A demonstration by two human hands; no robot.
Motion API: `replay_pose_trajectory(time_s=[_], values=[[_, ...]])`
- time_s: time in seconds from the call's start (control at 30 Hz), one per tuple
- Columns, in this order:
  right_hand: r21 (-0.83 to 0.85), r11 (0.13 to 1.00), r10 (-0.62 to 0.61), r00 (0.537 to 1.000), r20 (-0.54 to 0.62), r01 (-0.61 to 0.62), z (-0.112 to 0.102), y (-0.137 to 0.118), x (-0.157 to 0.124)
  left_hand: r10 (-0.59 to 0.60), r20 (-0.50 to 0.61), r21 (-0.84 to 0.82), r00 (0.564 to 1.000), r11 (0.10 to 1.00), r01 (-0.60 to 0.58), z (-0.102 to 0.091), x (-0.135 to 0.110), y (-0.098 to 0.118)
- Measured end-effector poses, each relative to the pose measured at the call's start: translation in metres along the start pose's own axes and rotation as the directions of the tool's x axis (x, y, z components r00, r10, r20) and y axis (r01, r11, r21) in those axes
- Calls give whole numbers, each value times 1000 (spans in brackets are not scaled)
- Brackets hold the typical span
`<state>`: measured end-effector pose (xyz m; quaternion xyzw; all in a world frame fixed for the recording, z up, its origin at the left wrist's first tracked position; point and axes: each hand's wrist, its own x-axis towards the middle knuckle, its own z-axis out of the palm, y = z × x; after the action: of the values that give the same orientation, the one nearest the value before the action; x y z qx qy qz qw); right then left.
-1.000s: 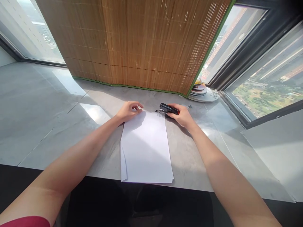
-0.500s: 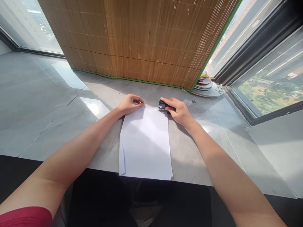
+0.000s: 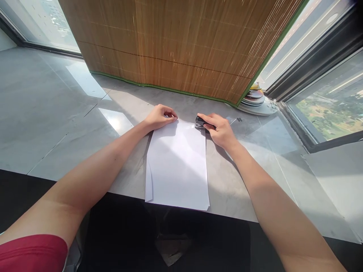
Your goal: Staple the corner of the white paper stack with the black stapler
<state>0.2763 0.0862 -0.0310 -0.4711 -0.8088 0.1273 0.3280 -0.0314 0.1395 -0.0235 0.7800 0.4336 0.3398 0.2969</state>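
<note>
A stack of white paper sheets (image 3: 177, 166) lies lengthwise on the grey stone counter (image 3: 56, 124), its near end hanging over the front edge. My left hand (image 3: 159, 116) rests with curled fingers pinching the far left corner of the sheets. My right hand (image 3: 218, 128) is closed over a black stapler (image 3: 200, 122) at the far right corner of the paper, pressing down on it. Most of the stapler is hidden under my fingers.
A bamboo blind (image 3: 176, 45) with green trim hangs down to the counter behind the paper. A stack of plates (image 3: 255, 100) stands at the back right by the window frame (image 3: 306, 75). A small dark clip (image 3: 239, 119) lies near the stapler.
My right hand has closed down over the stapler, pushing its raised top down onto the paper corner. The left hand stays on the other corner. The view has tilted slightly.
</note>
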Motion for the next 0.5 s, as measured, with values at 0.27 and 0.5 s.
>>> replay_pose_trajectory(time_s=[0.27, 0.5], values=[[-8, 1000, 23, 1000, 17, -23, -2, -2, 1, -16, 2, -8, 1000, 1000, 16, 0, 0, 3], [-12, 1000, 28, 999, 29, -27, -2, -4, 0, -17, 7, -1, 1000, 1000, 17, -1, -2, 6]])
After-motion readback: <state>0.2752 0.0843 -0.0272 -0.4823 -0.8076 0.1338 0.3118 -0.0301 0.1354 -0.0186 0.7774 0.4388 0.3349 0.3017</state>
